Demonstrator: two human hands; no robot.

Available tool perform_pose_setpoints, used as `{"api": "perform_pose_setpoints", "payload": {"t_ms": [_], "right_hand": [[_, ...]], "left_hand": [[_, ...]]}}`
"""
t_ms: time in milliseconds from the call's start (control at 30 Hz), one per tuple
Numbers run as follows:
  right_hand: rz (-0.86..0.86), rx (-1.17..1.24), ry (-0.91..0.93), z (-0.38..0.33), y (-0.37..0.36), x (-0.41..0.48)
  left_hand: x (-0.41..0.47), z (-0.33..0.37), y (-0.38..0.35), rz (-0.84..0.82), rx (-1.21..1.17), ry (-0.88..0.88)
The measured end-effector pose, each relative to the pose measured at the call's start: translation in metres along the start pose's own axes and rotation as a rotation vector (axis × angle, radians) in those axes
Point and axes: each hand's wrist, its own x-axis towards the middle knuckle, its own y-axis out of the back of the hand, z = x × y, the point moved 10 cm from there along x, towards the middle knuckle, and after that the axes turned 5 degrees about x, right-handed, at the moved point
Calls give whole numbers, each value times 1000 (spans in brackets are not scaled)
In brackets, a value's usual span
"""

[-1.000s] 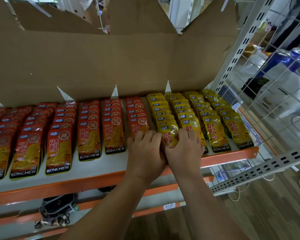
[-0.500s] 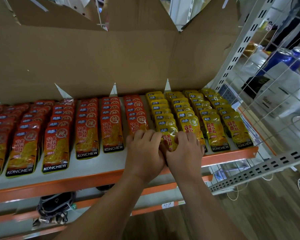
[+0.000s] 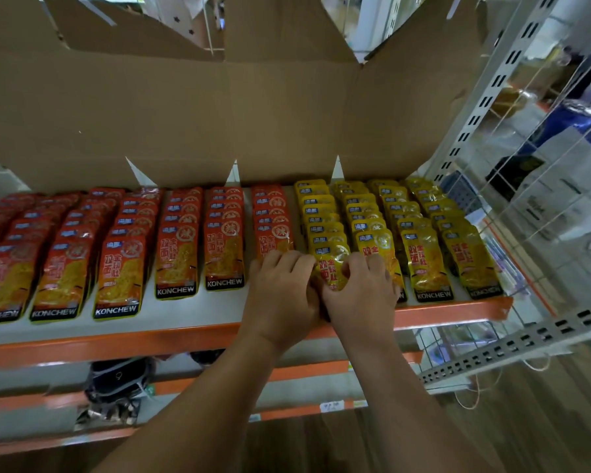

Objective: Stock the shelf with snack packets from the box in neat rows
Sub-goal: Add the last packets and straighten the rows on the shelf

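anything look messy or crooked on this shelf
The front yellow packet, gripped between the left hand and right hand, looks crumpled and slightly askew. The red packets also stagger at the front: the left rows reach nearer the shelf edge.

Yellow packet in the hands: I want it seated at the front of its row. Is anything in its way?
Nothing visible. The left hand and right hand hold the yellow packet at its row's front on the shelf; the red packet row lies beside it.
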Motion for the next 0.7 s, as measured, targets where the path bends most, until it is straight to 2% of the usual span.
{"api": "perform_pose_setpoints", "payload": {"t_ms": [467,700], "right_hand": [[39,154,69,0,13,-1],[-69,99,113,4,13,4]], "left_hand": [[0,1,1,-5,1,-4],[0,2,-1,-89,26,25]]}}
